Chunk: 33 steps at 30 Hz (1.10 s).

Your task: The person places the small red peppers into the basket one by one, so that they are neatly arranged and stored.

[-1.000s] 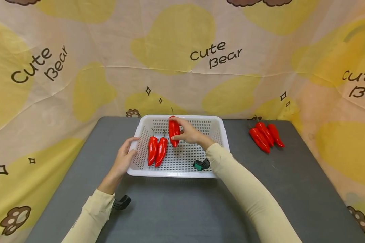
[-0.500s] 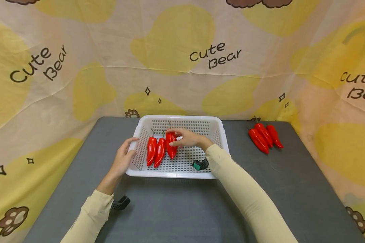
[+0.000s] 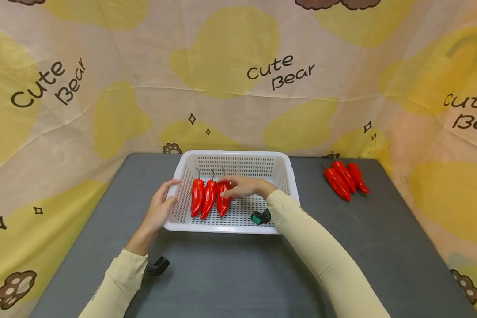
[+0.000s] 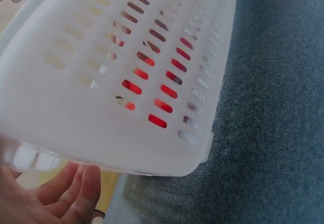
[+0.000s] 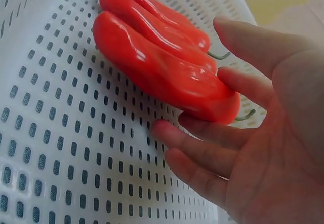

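A white perforated plastic basket (image 3: pixel 230 228) holds three red peppers side by side in its left half. My left hand (image 3: pixel 160 207) grips the basket's left rim; in the left wrist view its fingers (image 4: pixel 81 193) curl at the rim. Inside the basket, my right hand (image 3: pixel 244 186) is at the rightmost pepper (image 3: pixel 223 205). Seen from the right wrist, that pepper (image 5: pixel 162 72) lies on the basket floor, with the thumb lifted away and loosely spread fingers beside its stem end. The left pepper (image 3: pixel 197 198) and middle pepper (image 3: pixel 209 199) lie alongside.
Three more red peppers (image 3: pixel 343 179) lie together at the back right of the dark grey table (image 3: pixel 230 274). Behind the table hangs a patterned cloth (image 3: pixel 222 66). Black wrist devices show below the left wrist (image 3: pixel 157 266) and right wrist (image 3: pixel 261 217).
The right hand has lowered the third pepper into the basket beside the other two, and its fingers have loosened from it. The left hand stays on the rim.
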### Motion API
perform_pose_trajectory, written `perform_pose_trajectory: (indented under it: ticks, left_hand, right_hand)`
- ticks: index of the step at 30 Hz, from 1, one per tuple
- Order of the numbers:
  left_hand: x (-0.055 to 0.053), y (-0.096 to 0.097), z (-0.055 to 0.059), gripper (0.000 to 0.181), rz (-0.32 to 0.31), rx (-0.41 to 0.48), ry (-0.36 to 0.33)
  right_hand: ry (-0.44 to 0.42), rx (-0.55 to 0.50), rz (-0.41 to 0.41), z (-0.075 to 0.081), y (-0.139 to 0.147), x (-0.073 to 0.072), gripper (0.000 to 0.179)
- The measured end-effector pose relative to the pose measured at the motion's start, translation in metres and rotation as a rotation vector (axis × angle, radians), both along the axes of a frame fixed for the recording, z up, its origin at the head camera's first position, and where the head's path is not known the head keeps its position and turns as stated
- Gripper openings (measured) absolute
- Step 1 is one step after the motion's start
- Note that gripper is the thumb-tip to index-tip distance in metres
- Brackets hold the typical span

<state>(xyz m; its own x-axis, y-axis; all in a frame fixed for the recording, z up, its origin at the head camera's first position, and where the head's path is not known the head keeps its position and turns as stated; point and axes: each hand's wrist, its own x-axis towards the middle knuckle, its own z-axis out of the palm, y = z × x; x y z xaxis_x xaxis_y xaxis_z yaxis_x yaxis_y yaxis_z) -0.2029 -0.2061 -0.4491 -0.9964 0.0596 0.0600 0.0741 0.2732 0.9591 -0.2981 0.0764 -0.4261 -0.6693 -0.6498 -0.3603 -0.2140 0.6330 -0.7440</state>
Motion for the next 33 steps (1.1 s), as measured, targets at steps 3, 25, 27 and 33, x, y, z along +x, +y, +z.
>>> perform_pose_trajectory:
  ticks: [3, 25, 27, 33]
  left_hand:
    - [0.0001, -0.0009, 0.0006, 0.053, -0.001, -0.002, 0.006]
    - [-0.0001, -0.0004, 0.0010, 0.052, 0.011, -0.014, 0.006]
    - [-0.0006, -0.0005, 0.0009, 0.052, 0.008, -0.006, 0.011]
    - [-0.0015, -0.0007, -0.0013, 0.052, -0.001, 0.000, 0.005]
  right_hand:
    - [0.017, 0.005, 0.018, 0.0007, -0.0014, 0.0012, 0.063]
    - [0.063, 0.043, 0.055, -0.0061, -0.0028, -0.0027, 0.064]
    - [0.063, 0.036, 0.059, -0.0053, -0.0029, -0.0026, 0.064]
    - [0.062, 0.069, 0.043, -0.0076, -0.0019, -0.0028, 0.067]
